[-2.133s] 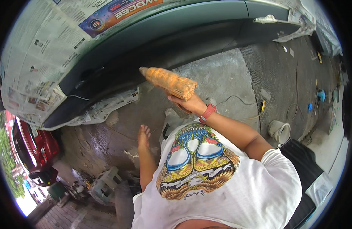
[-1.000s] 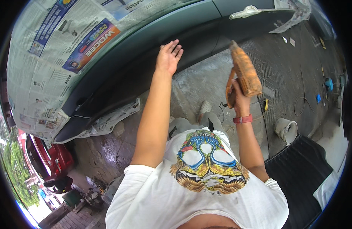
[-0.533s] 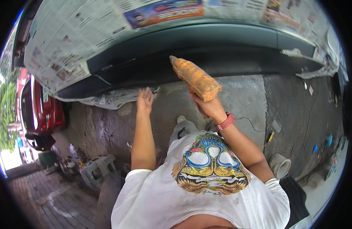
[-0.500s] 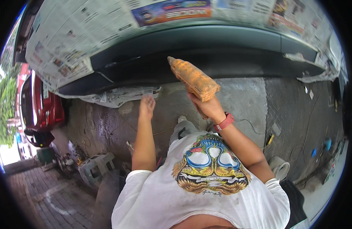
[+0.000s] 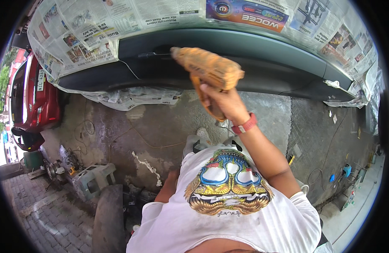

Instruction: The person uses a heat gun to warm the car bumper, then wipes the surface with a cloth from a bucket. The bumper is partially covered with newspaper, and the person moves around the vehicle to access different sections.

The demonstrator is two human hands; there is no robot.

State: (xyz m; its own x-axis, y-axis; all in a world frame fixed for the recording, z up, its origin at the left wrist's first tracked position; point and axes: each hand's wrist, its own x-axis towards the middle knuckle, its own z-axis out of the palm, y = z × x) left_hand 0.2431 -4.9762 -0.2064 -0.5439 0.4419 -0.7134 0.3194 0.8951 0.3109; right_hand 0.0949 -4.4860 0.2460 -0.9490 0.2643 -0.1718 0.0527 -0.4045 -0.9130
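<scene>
My right hand (image 5: pixel 228 102) is closed around the handle of an orange heat gun (image 5: pixel 211 65), its worn body pistol-shaped. The gun is held up in front of a long dark car panel (image 5: pixel 279 50), with its narrow nozzle turned to the left. A gap between nozzle and panel cannot be judged from here. A red watch (image 5: pixel 246 123) is on my right wrist. My left arm (image 5: pixel 168 187) is drawn back beside my body, and its hand is out of sight.
Newspaper masking (image 5: pixel 160 17) covers the car around the panel, with a loose sheet (image 5: pixel 135 99) hanging below. A red car (image 5: pixel 36 97) stands at the left. Cords (image 5: pixel 148 143) cross the concrete floor. A grey crate-like stand (image 5: pixel 91 179) sits at the lower left.
My left hand has dropped back out of view. My right hand has raised the heat gun, and its nozzle has moved left. The view has shifted slightly.
</scene>
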